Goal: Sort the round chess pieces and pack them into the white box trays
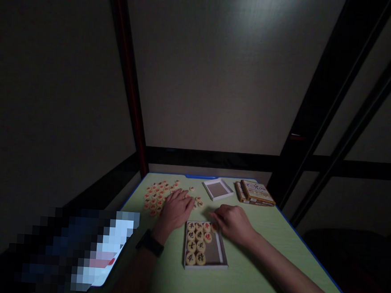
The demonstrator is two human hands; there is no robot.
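Observation:
Many round wooden Chinese chess pieces (pixel 155 196), marked in red or black, lie spread over the left far part of the table. My left hand (pixel 178 206), with a black band on its wrist, rests palm down at the right edge of this spread, fingers stretched over some pieces and hiding them. Nearer to me is a shallow white-edged box (pixel 216 255) with several pieces in rows, mostly black-marked. At its far right corner my right hand (pixel 233 221) has curled fingers, close to a chess piece (pixel 214 227) there. What the fingertips pinch, if anything, is hidden.
A second shallow white-rimmed tray (pixel 227 195) lies at the far middle of the green table (pixel 257 267). Two printed boxes (pixel 257 193) are stacked at the far right. A lit screen (pixel 107 252), partly pixelated, is at the lower left. A wall panel rises behind the table.

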